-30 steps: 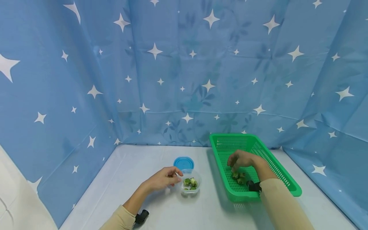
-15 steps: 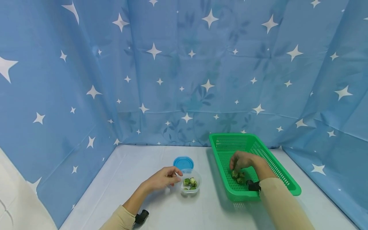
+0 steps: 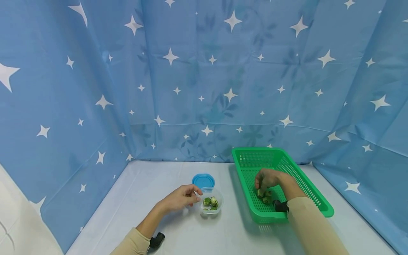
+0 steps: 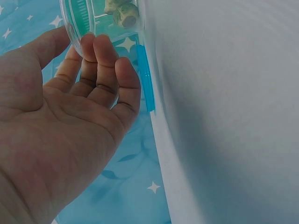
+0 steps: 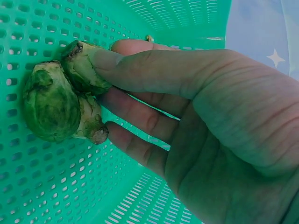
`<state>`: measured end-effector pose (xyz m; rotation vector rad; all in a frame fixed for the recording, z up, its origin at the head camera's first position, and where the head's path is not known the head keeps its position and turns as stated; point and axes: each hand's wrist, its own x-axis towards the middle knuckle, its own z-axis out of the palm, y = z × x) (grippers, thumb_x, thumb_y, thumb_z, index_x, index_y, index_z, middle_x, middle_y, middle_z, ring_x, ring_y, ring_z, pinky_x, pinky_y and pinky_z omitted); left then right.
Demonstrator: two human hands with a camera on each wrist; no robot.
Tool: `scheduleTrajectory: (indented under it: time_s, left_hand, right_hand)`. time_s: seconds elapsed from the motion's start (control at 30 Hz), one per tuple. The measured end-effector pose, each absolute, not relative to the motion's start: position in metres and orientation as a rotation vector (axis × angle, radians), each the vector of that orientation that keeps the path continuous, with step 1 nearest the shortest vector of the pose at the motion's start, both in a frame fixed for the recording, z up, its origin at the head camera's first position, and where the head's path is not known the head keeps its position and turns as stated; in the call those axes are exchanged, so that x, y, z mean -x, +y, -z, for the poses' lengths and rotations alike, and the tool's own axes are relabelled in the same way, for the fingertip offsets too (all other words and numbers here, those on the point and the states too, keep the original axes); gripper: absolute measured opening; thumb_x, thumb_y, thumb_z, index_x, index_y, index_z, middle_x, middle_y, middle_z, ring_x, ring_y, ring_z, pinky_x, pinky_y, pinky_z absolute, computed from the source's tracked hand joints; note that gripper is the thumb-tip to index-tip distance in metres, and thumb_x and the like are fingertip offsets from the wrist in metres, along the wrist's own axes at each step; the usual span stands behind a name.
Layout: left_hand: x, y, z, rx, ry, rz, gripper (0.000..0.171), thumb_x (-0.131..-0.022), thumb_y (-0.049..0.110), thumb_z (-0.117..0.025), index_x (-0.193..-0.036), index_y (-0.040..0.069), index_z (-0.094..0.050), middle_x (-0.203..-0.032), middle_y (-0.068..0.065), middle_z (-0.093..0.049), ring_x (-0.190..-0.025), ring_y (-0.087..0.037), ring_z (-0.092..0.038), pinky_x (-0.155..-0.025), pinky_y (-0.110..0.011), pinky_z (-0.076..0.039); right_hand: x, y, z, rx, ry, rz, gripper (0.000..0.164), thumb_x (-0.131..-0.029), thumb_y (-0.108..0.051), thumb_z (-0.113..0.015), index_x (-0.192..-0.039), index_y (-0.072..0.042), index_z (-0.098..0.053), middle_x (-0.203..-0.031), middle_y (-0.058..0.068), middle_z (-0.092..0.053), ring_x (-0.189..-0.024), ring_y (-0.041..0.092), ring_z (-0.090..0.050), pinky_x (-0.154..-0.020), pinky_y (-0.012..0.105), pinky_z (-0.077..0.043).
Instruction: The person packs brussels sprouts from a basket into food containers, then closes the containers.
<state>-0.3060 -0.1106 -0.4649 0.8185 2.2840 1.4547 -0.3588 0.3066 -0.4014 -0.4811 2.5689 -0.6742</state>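
At the right of the head view, the right hand (image 3: 271,177) reaches into a rectangular, perforated green plastic basket (image 3: 271,218), thumb and fingers closed in a pinch on a Brussels sprout (image 5: 84,67) with a rough brown stem end, which lies upper left in the right wrist view against two other rounded, leafy sprouts (image 5: 51,105). Near the lower centre of the head view, the left hand (image 3: 178,198) has loosely bent fingers, thumb apart, at the rim of a clear plastic container (image 3: 221,202) holding glossy green sprouts (image 3: 214,202); whether it touches the rim I cannot tell. Just behind sits a round blue lid (image 3: 203,180).
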Motion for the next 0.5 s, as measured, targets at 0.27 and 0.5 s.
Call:
scheduleTrajectory:
  time_s: [0.27, 0.5]
  left_hand:
    - [0.3053, -0.1109, 0.4645, -0.820, 2.283, -1.452, 0.030, -0.107, 0.021, -0.061, -0.128, 0.001, -0.063, -0.099, -0.031, -0.062, -0.082, -0.023, -0.058, -0.075, -0.039, -0.051]
    - [0.3062, -0.1112, 0.4648, -0.828, 2.287, -1.445, 0.030, -0.107, 0.021, -0.061, -0.128, 0.001, -0.063, -0.100, -0.030, -0.062, -0.082, -0.020, -0.058, -0.076, -0.039, -0.053]
  right_hand:
    - [0.3591, 0.3050, 0.4016, 0.474, 2.566, 0.643, 0.015, -0.085, 0.004, -0.081, -0.096, 0.000, -0.072, -0.092, 0.008, -0.072, -0.082, 0.022, -0.065, -0.077, 0.047, -0.058]
    - [0.3610, 0.3036, 0.4030, 0.454, 2.568, 0.630, 0.016, -0.085, 0.002, -0.081, -0.098, -0.002, -0.073, -0.095, 0.006, -0.073, -0.086, 0.022, -0.066, -0.080, 0.047, -0.058]
